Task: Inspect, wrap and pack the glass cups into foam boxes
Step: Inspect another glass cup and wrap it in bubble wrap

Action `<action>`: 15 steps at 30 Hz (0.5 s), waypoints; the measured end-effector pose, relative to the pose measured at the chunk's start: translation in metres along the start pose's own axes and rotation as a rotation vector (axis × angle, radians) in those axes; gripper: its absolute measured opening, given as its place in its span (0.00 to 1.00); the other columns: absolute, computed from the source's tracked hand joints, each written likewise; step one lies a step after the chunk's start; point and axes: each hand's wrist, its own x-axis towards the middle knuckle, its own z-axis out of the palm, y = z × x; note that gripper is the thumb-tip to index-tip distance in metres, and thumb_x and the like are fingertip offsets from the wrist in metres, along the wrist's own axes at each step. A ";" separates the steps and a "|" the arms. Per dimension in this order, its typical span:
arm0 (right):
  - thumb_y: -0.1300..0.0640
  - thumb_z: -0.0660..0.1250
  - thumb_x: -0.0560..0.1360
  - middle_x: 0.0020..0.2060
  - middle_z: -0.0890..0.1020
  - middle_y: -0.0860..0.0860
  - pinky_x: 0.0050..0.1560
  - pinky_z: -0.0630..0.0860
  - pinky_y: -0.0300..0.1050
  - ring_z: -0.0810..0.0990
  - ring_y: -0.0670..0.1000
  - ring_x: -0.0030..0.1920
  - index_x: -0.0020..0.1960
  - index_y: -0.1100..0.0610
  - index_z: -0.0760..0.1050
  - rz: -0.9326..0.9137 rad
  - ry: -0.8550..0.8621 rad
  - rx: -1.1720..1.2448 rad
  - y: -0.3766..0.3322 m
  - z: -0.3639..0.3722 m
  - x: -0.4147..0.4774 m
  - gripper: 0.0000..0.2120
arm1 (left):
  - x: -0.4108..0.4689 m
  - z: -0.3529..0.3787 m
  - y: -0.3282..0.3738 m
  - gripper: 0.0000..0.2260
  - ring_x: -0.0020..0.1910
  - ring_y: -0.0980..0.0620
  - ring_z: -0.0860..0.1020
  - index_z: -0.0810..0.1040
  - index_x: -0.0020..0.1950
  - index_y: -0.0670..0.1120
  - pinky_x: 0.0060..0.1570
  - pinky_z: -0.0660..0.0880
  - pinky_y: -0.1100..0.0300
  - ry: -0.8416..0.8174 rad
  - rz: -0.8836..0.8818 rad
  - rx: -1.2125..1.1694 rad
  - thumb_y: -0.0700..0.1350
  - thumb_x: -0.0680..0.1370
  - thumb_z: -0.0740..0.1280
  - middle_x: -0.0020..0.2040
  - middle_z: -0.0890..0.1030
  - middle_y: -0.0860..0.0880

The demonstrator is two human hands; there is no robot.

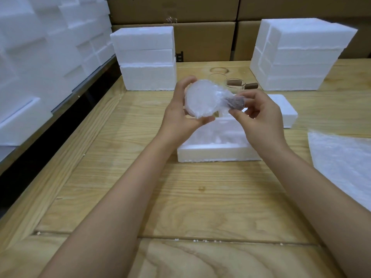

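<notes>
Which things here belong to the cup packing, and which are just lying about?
In use: wrapped cup, left hand, right hand, open foam box, bubble wrap sheet, bare glass cups.
Lying about: foam box stacks, cardboard cartons.

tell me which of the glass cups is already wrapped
The cup held in the air: bubble wrap covers it, left hand gripping its body, right hand pinching its brown handle. The bare cups stand on the table behind.

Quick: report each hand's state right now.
Left hand: closed around the body of the wrapped cup.
Right hand: pinching the cup's brown handle through the wrap.
</notes>
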 end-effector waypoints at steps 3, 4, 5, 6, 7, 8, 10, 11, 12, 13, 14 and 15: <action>0.61 0.72 0.71 0.34 0.76 0.32 0.42 0.69 0.32 0.71 0.43 0.40 0.46 0.44 0.74 -0.085 0.047 -0.062 -0.003 0.000 -0.006 0.13 | 0.000 -0.002 -0.003 0.35 0.58 0.47 0.76 0.63 0.61 0.64 0.56 0.78 0.51 -0.047 -0.032 -0.032 0.40 0.67 0.79 0.63 0.71 0.53; 0.61 0.72 0.71 0.35 0.76 0.33 0.43 0.68 0.31 0.71 0.44 0.40 0.47 0.45 0.75 -0.112 0.062 -0.080 -0.004 -0.001 -0.007 0.12 | 0.000 -0.003 -0.002 0.35 0.59 0.46 0.76 0.64 0.61 0.64 0.57 0.78 0.50 -0.054 -0.040 -0.058 0.39 0.67 0.78 0.65 0.71 0.49; 0.61 0.72 0.71 0.35 0.76 0.35 0.42 0.68 0.30 0.71 0.43 0.40 0.47 0.46 0.75 -0.133 0.074 -0.093 -0.005 -0.001 -0.008 0.12 | 0.000 -0.005 -0.001 0.35 0.60 0.45 0.76 0.65 0.61 0.63 0.59 0.77 0.49 -0.061 -0.046 -0.078 0.37 0.67 0.78 0.66 0.71 0.46; 0.61 0.72 0.71 0.36 0.75 0.36 0.42 0.67 0.29 0.71 0.43 0.40 0.48 0.46 0.75 -0.149 0.080 -0.104 -0.005 -0.002 -0.009 0.12 | 0.000 -0.006 -0.001 0.35 0.60 0.45 0.76 0.65 0.62 0.62 0.60 0.76 0.49 -0.066 -0.051 -0.091 0.35 0.66 0.77 0.67 0.71 0.45; 0.60 0.72 0.71 0.36 0.75 0.36 0.43 0.67 0.29 0.70 0.42 0.40 0.48 0.46 0.75 -0.160 0.081 -0.115 -0.006 -0.002 -0.009 0.12 | 0.000 -0.007 0.000 0.36 0.61 0.46 0.76 0.65 0.63 0.62 0.60 0.76 0.49 -0.070 -0.059 -0.099 0.33 0.66 0.76 0.67 0.71 0.44; 0.60 0.72 0.71 0.37 0.75 0.37 0.43 0.67 0.29 0.70 0.41 0.40 0.49 0.46 0.76 -0.167 0.080 -0.125 -0.006 -0.003 -0.009 0.12 | 0.000 -0.007 0.000 0.38 0.61 0.47 0.75 0.65 0.65 0.61 0.60 0.76 0.50 -0.080 -0.067 -0.108 0.32 0.66 0.75 0.68 0.71 0.45; 0.59 0.72 0.72 0.37 0.75 0.40 0.43 0.66 0.29 0.70 0.42 0.39 0.50 0.47 0.76 -0.163 0.078 -0.133 -0.005 -0.006 -0.007 0.11 | 0.001 -0.007 0.001 0.41 0.63 0.49 0.74 0.63 0.69 0.61 0.61 0.76 0.53 -0.115 -0.082 -0.106 0.29 0.66 0.73 0.70 0.68 0.47; 0.58 0.71 0.72 0.37 0.75 0.41 0.42 0.66 0.29 0.70 0.42 0.39 0.51 0.46 0.76 -0.154 0.078 -0.128 -0.005 -0.007 -0.005 0.10 | 0.001 -0.006 0.002 0.43 0.64 0.51 0.74 0.61 0.71 0.61 0.61 0.76 0.54 -0.135 -0.088 -0.095 0.28 0.67 0.73 0.72 0.67 0.49; 0.58 0.71 0.73 0.36 0.75 0.41 0.42 0.66 0.29 0.70 0.42 0.38 0.51 0.46 0.76 -0.145 0.079 -0.121 -0.005 -0.008 -0.004 0.10 | 0.001 -0.006 0.003 0.45 0.64 0.51 0.73 0.58 0.73 0.62 0.61 0.75 0.55 -0.153 -0.089 -0.084 0.28 0.68 0.73 0.73 0.66 0.50; 0.57 0.71 0.73 0.36 0.74 0.40 0.42 0.66 0.29 0.70 0.42 0.38 0.51 0.44 0.76 -0.134 0.076 -0.116 -0.004 -0.010 -0.004 0.10 | 0.001 -0.006 0.004 0.46 0.64 0.51 0.74 0.57 0.73 0.63 0.61 0.76 0.55 -0.169 -0.087 -0.077 0.28 0.68 0.72 0.73 0.65 0.50; 0.56 0.70 0.74 0.35 0.73 0.39 0.42 0.65 0.28 0.70 0.42 0.37 0.51 0.43 0.75 -0.125 0.071 -0.115 -0.004 -0.011 -0.003 0.10 | 0.002 -0.007 0.006 0.46 0.63 0.50 0.74 0.56 0.73 0.64 0.60 0.76 0.53 -0.184 -0.081 -0.072 0.28 0.69 0.72 0.73 0.65 0.50; 0.55 0.69 0.74 0.34 0.73 0.39 0.41 0.65 0.28 0.69 0.42 0.37 0.50 0.41 0.75 -0.116 0.062 -0.117 -0.004 -0.012 -0.002 0.10 | 0.002 -0.008 0.007 0.45 0.62 0.49 0.75 0.56 0.73 0.64 0.59 0.77 0.51 -0.196 -0.074 -0.068 0.29 0.70 0.72 0.72 0.67 0.48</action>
